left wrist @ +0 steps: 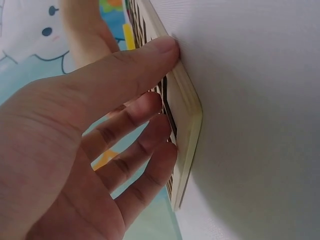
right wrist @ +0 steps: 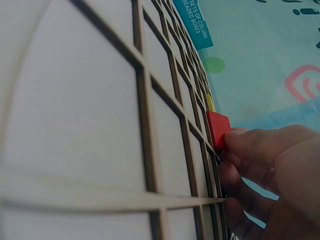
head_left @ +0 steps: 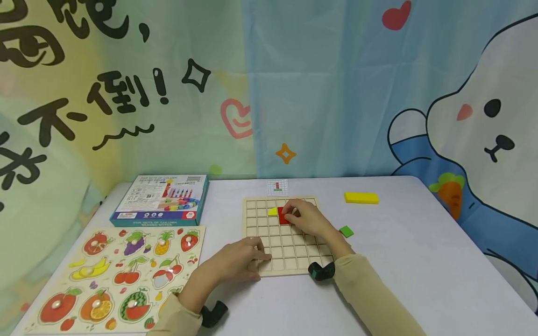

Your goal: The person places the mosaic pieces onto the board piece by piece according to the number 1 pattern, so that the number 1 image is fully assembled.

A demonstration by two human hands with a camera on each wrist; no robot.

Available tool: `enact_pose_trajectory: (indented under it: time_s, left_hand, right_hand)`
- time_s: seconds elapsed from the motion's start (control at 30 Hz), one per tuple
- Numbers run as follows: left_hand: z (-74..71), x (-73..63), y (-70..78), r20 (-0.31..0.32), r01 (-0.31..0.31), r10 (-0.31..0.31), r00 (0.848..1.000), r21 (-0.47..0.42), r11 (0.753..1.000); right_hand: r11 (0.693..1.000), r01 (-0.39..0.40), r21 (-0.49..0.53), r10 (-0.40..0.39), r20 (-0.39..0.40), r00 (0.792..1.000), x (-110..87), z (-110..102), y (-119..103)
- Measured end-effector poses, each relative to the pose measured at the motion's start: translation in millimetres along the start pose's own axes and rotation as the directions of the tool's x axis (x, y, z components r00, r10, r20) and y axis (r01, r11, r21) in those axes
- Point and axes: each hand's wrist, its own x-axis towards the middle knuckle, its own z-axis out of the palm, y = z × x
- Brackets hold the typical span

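Note:
A wooden grid board (head_left: 290, 252) lies on the table, with a small yellow piece (head_left: 272, 211) in its upper part. Beside that piece is a red block (head_left: 282, 218), pinched by my right hand (head_left: 308, 218) between thumb and fingers, right at the grid in the right wrist view. My left hand (head_left: 239, 258) rests at the board's near left corner. In the left wrist view its thumb (left wrist: 162, 46) touches the board's edge and the other fingertips lie along the grid side. A green piece (head_left: 346, 231) lies on the table next to the right wrist.
Behind the board lies a small card (head_left: 277, 187) with a printed grid. A yellow bar (head_left: 361, 198) is at the back right. On the left are a blue-edged box (head_left: 161, 198) and a fruit puzzle board (head_left: 107, 242), partly under the left forearm.

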Motion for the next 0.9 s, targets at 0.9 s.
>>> enact_pose_trajectory:
  time_s: [0.9]
  left_hand:
    - [3.3, -0.4, -2.0, -0.028, -0.008, 0.006, 1.0, -0.05, 0.999]
  right_hand:
    - [1.0, 0.006, 0.0, -0.006, -0.035, 0.999, -7.9, 0.5, 2.9]
